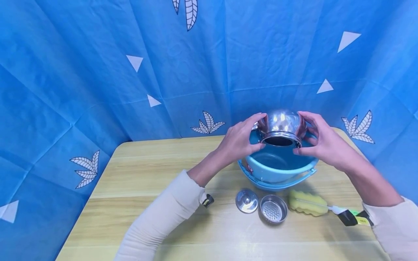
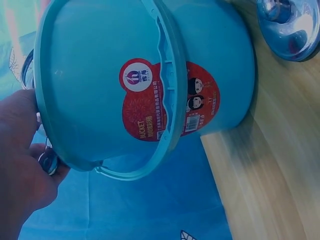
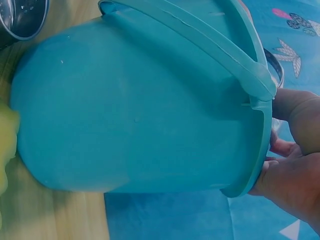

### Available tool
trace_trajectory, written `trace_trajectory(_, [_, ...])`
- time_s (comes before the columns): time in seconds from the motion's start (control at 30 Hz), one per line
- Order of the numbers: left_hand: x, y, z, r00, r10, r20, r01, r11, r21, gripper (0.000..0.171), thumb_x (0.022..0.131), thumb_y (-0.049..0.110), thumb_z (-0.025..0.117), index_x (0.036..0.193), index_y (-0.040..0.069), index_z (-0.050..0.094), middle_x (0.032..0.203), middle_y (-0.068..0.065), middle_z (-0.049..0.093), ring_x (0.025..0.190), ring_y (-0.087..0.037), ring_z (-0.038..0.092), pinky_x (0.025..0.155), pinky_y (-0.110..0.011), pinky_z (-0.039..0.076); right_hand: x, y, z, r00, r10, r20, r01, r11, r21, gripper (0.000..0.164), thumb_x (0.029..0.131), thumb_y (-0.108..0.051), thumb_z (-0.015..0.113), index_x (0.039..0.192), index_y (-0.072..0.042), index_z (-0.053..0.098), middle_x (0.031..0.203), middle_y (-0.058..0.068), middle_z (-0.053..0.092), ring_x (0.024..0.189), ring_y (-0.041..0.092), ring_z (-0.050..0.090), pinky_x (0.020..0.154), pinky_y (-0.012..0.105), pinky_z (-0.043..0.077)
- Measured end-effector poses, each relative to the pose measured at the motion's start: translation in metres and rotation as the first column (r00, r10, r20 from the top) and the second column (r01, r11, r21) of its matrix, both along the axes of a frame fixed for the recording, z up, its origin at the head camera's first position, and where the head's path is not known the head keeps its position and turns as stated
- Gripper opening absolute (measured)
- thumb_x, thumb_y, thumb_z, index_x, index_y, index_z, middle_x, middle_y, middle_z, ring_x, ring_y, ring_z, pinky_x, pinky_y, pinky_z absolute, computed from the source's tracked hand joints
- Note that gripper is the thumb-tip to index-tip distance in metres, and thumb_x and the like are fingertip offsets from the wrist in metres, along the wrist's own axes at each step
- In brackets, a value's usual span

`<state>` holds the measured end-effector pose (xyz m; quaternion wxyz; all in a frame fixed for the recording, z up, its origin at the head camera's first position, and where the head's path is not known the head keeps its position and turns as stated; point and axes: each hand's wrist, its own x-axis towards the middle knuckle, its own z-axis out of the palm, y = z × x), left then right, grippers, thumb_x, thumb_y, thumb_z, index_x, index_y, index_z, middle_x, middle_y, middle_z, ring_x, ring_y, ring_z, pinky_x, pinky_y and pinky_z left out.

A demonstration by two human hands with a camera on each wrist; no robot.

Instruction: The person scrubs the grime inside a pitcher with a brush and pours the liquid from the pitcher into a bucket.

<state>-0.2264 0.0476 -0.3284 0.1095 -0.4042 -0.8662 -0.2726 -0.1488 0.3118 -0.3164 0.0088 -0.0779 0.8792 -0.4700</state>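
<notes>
A shiny stainless-steel teapot point(image 1: 282, 121) is held over the light-blue bucket point(image 1: 277, 174), tipped so its dark round mouth faces down and toward me. My left hand point(image 1: 240, 137) grips its left side, thumb near the mouth's rim and fingers higher up. On the opposite side my right hand point(image 1: 321, 139) holds it the same way. In the left wrist view, the bucket wall point(image 2: 100, 100) hides most of the teapot beyond the left hand point(image 2: 22, 155). The right wrist view has the right hand point(image 3: 295, 165) at the bucket's rim, with the teapot mostly hidden.
In front of the bucket lie a round metal lid point(image 1: 246, 201) with a knob and a perforated metal strainer point(image 1: 273, 209). Beside them is a yellow sponge brush point(image 1: 308, 203). The bucket's handle point(image 1: 281, 186) hangs down in front. Blue curtains point(image 1: 261, 54) surround the wooden table point(image 1: 156, 174).
</notes>
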Motion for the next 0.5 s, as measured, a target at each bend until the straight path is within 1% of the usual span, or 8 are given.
trace_trajectory(0.07, [0.0004, 0.0004, -0.0006, 1.0, 0.004, -0.011, -0.004, 1.0, -0.006, 0.086, 0.085, 0.029, 0.086, 0.157, 0.018, 0.04, 0.158, -0.002, 0.052, 0.124, -0.022, 0.066, 0.098, -0.034, 0.057, -0.0008, -0.0004, -0.0006, 1.0, 0.004, 0.0, -0.004, 1.0, 0.002, 0.112, 0.081, 0.005, 0.082, 0.163, -0.015, 0.008, 0.167, 0.021, 0.017, 0.15, 0.058, 0.03, 0.1, 0.054, 0.044])
trace_trajectory(0.23, [0.0008, 0.0015, -0.0011, 0.999, 0.018, -0.026, -0.019, 1.0, -0.025, 0.087, 0.085, 0.03, 0.086, 0.158, 0.018, 0.04, 0.161, -0.002, 0.049, 0.12, -0.022, 0.066, 0.094, -0.033, 0.057, -0.0034, -0.0019, -0.001, 1.0, 0.012, 0.002, -0.012, 0.999, 0.038, 0.116, 0.081, 0.005, 0.083, 0.164, -0.014, 0.004, 0.169, 0.026, 0.01, 0.144, 0.066, 0.03, 0.097, 0.058, 0.047])
trace_trajectory(0.3, [0.0012, 0.0018, -0.0015, 0.999, 0.019, -0.025, -0.02, 0.999, -0.03, 0.087, 0.085, 0.03, 0.086, 0.158, 0.017, 0.04, 0.162, -0.002, 0.048, 0.12, -0.023, 0.066, 0.095, -0.033, 0.057, -0.0041, -0.0031, -0.0011, 1.0, 0.013, -0.009, -0.012, 0.997, 0.076, 0.119, 0.08, 0.005, 0.083, 0.165, -0.013, 0.003, 0.167, 0.029, 0.012, 0.141, 0.067, 0.033, 0.097, 0.06, 0.047])
trace_trajectory(0.37, [0.0018, 0.0021, -0.0021, 1.0, 0.019, -0.022, -0.02, 0.999, -0.033, 0.088, 0.085, 0.03, 0.087, 0.158, 0.016, 0.04, 0.162, -0.003, 0.047, 0.123, -0.023, 0.065, 0.098, -0.033, 0.057, -0.0045, -0.0049, -0.0013, 1.0, 0.008, -0.027, -0.004, 0.992, 0.129, 0.121, 0.078, 0.005, 0.085, 0.166, -0.013, 0.003, 0.165, 0.03, 0.015, 0.14, 0.064, 0.036, 0.098, 0.062, 0.046])
trace_trajectory(0.5, [0.0041, 0.0023, -0.0023, 0.999, 0.017, -0.033, -0.019, 0.999, -0.041, 0.088, 0.084, 0.029, 0.087, 0.158, 0.016, 0.041, 0.164, -0.003, 0.044, 0.132, -0.023, 0.062, 0.106, -0.035, 0.054, -0.0045, -0.0087, -0.0024, 0.994, 0.017, -0.111, 0.01, 0.97, 0.243, 0.125, 0.073, 0.005, 0.088, 0.167, -0.009, 0.006, 0.161, 0.033, 0.02, 0.136, 0.056, 0.037, 0.1, 0.065, 0.044])
